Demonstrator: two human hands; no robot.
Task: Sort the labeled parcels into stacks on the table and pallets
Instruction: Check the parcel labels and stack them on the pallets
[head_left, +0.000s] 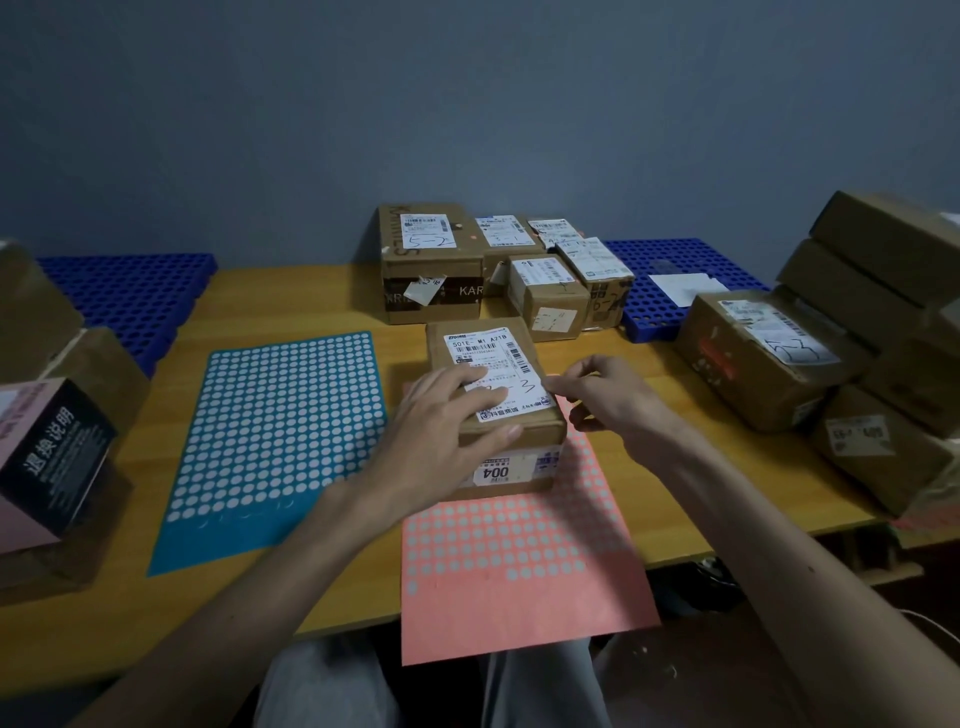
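Our left hand (447, 431) lies flat, fingers straight, on the parcel (488, 343), which sits on the pink sheet (519, 571). Our right hand (608, 395) curls at the parcel's right edge; whether it's pinching anything, we can't tell. Beyond both hands are more boxes (431, 260).

The parcel (493, 364) sits on one sheet (519, 597); another sheet (275, 431) lies left of it, boxes (431, 260) behind, a pallet (130, 296) at each far corner.

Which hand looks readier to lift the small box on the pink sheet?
Left, probably. The left hand rests on top of the small box, fingers spread over its label; the right hand sits beside the box's right edge, fingers curled, not around it.
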